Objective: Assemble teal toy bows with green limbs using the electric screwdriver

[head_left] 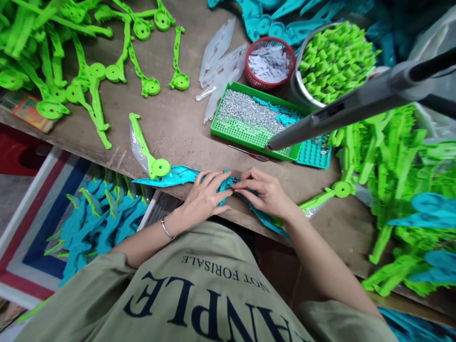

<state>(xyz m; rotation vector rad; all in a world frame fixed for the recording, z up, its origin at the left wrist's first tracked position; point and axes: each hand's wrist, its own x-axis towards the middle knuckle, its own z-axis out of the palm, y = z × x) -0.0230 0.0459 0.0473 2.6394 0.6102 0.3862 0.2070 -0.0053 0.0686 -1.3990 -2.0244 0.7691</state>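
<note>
A long blue plastic toy body [181,175] lies along the table's front edge, with green arm pieces [159,167] and clear film wings at both ends. My left hand [207,192] lies over its middle, fingers draped across and thumb at the near side, gripping it. Close by, my right hand [261,190] has its thumb and fingertips pinched together over the blue body's centre, where a bit of red shows. Whatever is between those fingertips is too small or hidden to make out.
Beyond my hands stands a green tray [221,126] of small screws and blue bits. Behind it are a red basket [253,80] of whitish pieces and a metal bowl [297,88] of green parts. A grey pole [342,102] slants in from the right. Green pieces pile up on both sides.
</note>
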